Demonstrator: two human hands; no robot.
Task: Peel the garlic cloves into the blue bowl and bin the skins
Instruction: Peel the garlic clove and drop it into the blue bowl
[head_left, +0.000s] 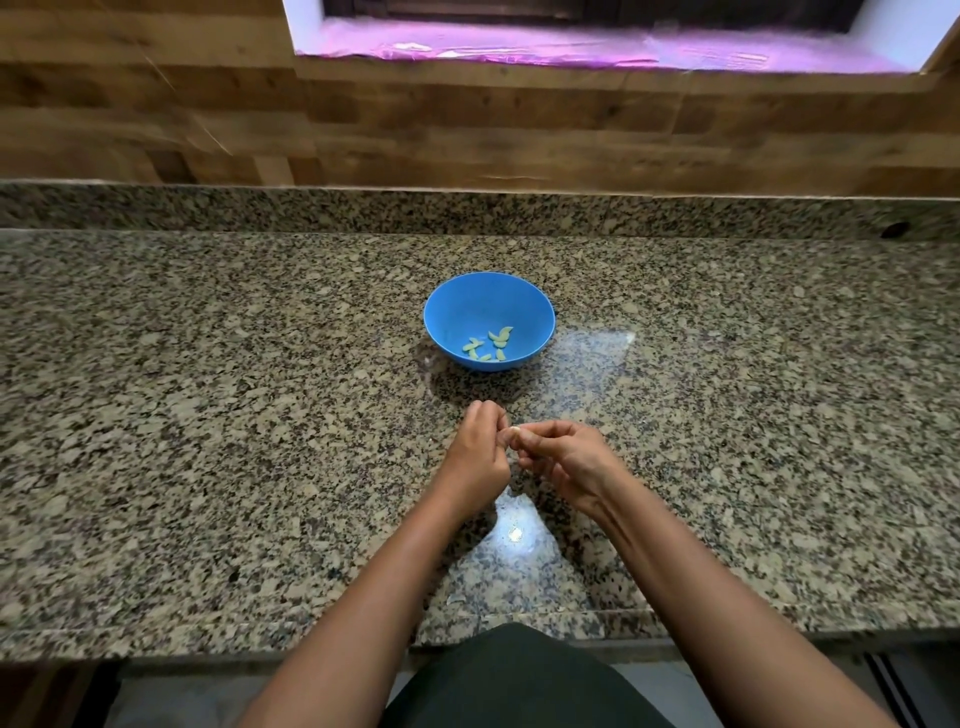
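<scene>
Our left hand (480, 451) and right hand (569, 457) meet, fingers curled, both pinching one garlic clove (514, 430). Just beyond them, the blue bowl (441, 312) on the granite counter (208, 415) holds peeled cloves (491, 347).

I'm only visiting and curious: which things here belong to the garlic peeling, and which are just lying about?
Job: blue bowl, peeled cloves inside, garlic clove pinched by left hand and right hand.
Just there: granite counter, pink sheet.

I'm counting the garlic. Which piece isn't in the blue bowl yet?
The garlic clove pinched between the left hand and right hand, above the counter, nearer the person than the blue bowl. The peeled cloves all lie inside the bowl.
</scene>
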